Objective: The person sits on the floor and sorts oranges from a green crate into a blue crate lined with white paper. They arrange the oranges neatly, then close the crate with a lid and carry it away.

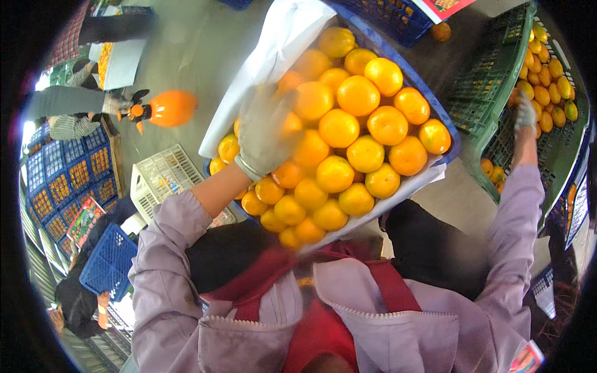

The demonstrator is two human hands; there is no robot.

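Observation:
My left hand (267,133), in a pale work glove, lies over the upper left of the orange citrus fruits (339,128) heaped in a blue plastic crate (433,100) lined with white paper (261,60). Its fingers are blurred, so whether they grip a fruit cannot be told. At the far right my right hand (525,112), gloved too, reaches into a green plastic crate (485,135) and touches the left edge of a pile of oranges (545,88). What lies under its fingers is hidden.
A cream plastic crate (163,175) stands to the left. Beyond it are stacked blue crates of fruit (70,172) and a person holding a blue crate (109,261). Another person stands at upper left near an orange balloon-like object (173,108). One loose orange (440,31) lies on the floor.

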